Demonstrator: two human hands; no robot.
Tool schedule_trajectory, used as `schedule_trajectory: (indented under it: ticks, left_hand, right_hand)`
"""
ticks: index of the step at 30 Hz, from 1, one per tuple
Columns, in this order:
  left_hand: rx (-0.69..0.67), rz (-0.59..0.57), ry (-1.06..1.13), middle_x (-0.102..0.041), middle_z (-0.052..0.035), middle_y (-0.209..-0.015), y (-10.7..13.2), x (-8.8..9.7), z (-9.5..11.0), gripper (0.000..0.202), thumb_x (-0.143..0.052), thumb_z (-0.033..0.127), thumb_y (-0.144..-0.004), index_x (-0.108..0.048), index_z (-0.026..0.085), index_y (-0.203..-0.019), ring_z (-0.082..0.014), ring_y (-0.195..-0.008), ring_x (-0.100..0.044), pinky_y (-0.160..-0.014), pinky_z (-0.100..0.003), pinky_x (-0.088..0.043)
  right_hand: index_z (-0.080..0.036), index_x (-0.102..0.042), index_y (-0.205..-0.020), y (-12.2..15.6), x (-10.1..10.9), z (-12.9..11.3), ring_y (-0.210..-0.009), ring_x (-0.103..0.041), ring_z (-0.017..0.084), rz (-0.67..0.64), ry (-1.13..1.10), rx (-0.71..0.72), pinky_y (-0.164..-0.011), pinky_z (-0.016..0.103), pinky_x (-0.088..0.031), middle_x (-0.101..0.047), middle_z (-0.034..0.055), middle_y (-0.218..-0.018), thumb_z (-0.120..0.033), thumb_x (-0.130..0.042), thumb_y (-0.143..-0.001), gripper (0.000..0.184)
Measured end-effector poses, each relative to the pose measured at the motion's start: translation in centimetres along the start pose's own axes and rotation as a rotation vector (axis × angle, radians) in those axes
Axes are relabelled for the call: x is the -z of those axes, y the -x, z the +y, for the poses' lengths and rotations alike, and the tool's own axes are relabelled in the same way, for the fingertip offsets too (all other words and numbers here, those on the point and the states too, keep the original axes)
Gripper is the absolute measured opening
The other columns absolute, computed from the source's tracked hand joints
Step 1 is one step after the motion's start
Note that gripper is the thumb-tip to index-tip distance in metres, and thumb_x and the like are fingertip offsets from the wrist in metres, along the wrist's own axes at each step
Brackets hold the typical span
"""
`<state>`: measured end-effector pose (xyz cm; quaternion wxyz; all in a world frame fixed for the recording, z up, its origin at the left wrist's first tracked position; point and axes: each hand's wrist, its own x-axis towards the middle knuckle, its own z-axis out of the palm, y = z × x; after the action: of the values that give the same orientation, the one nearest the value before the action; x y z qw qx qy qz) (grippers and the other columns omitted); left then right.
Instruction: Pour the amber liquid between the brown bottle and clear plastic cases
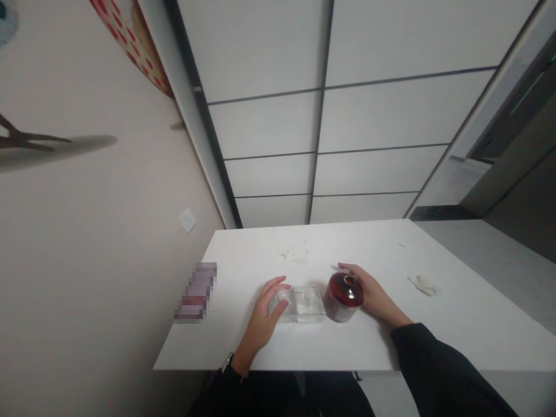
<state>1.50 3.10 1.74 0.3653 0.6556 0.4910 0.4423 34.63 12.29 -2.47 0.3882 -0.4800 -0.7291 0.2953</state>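
On the white table stands a round container with a glossy dark red lid and a paler, see-through lower part. My right hand is curved round its far right side; the lid and body hide part of the fingers. A small pale sliver shows by those fingertips, too small to name. Just left of the container lies a clear plastic box with two sections, its contents hard to make out. My left hand is at the box's left end, fingers and thumb spread over it.
Pale wispy scraps lie at the back of the table, and a crumpled whitish piece lies at the right. A blurred-out purple item is by the left edge. Wall and sliding panels stand beyond.
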Motion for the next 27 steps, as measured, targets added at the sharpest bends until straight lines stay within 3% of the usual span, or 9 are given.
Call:
schedule_trajectory:
  ticks: [2,7,10,13,15,18,20,27]
  left_hand:
    - [-0.003,-0.004,0.001,-0.065,-0.0127,-0.144,-0.1,-0.1,0.2,0.035,-0.056,0.05,-0.103,-0.071,0.023,-0.118,-0.03,-0.14,-0.056,-0.124,-0.051,-0.037]
    - [0.05,0.012,0.03,-0.072,-0.0106,-0.132,-0.6,-0.3,0.3,0.022,-0.065,0.044,-0.096,-0.064,0.024,-0.105,-0.0294,-0.132,-0.063,-0.119,-0.049,-0.042]
    - [0.093,0.073,0.033,-0.075,-0.0095,-0.126,-0.7,-0.5,0.1,0.024,-0.073,0.041,-0.09,-0.061,0.023,-0.1,-0.0299,-0.125,-0.067,-0.115,-0.049,-0.045]
    - [0.077,0.089,0.031,-0.073,-0.0096,-0.131,-0.6,-0.6,-0.1,0.035,-0.082,0.043,-0.083,-0.064,0.024,-0.107,-0.0316,-0.129,-0.065,-0.115,-0.049,-0.045]
    - [0.052,0.071,0.015,-0.07,-0.0104,-0.136,-0.5,-0.6,-0.4,0.044,-0.087,0.044,-0.078,-0.066,0.024,-0.11,-0.0331,-0.133,-0.063,-0.118,-0.05,-0.043]
    - [0.054,0.093,0.025,-0.07,-0.0119,-0.134,-0.4,-0.7,-0.9,0.051,-0.093,0.046,-0.07,-0.062,0.023,-0.103,-0.0343,-0.132,-0.062,-0.117,-0.052,-0.042]
    - [0.082,0.135,0.058,-0.07,-0.0124,-0.132,-0.4,-0.7,-1.2,0.059,-0.096,0.048,-0.066,-0.054,0.023,-0.099,-0.0342,-0.13,-0.064,-0.112,-0.051,-0.046]
    - [0.021,0.101,0.044,-0.066,-0.0114,-0.132,-0.3,-0.8,-1.4,0.055,-0.092,0.049,-0.073,-0.058,0.023,-0.108,-0.0326,-0.13,-0.06,-0.113,-0.048,-0.044]
  right_hand:
    - [-0.021,-0.064,-0.135,0.8,0.2,0.0,-0.11,-0.072,0.029,0.053,-0.062,-0.062,-0.099,0.05,-0.058,-0.072,0.0143,-0.131,-0.042,-0.073,-0.083,0.057]
    - [-0.024,-0.066,-0.125,3.3,0.7,-1.3,-0.105,-0.071,0.027,0.285,-0.173,-0.123,-0.093,0.049,-0.062,-0.07,0.0135,-0.129,-0.054,-0.066,-0.092,0.045]
    - [-0.023,-0.066,-0.117,5.9,-0.7,-3.5,-0.099,-0.07,0.028,0.557,-0.175,-0.141,-0.088,0.048,-0.062,-0.071,0.0134,-0.118,-0.051,-0.067,-0.093,0.036]
    - [-0.023,-0.064,-0.103,9.2,-3.9,-6.6,-0.097,-0.066,0.029,0.878,-0.129,-0.085,-0.089,0.05,-0.058,-0.066,0.01,-0.1,-0.038,-0.066,-0.096,0.016]
    - [-0.025,-0.065,-0.099,11.1,-6.3,-9.0,-0.091,-0.066,0.029,0.806,-0.126,0.048,-0.084,0.048,-0.057,-0.064,0.0085,-0.093,-0.028,-0.062,-0.099,0.005]
    - [-0.029,-0.068,-0.105,12.3,-9.0,-12.2,-0.088,-0.07,0.028,0.475,-0.14,0.184,-0.076,0.044,-0.058,-0.07,0.0078,-0.093,-0.016,-0.055,-0.099,0.019]
    - [-0.03,-0.067,-0.109,12.0,-9.9,-13.7,-0.086,-0.071,0.027,0.358,-0.155,0.221,-0.075,0.042,-0.058,-0.072,0.0073,-0.093,-0.014,-0.052,-0.099,0.024]
    - [-0.026,-0.063,-0.113,9.7,-11.8,-14.8,-0.085,-0.074,0.023,0.085,-0.183,0.271,-0.076,0.034,-0.06,-0.075,0.006,-0.095,-0.015,-0.049,-0.1,0.022]
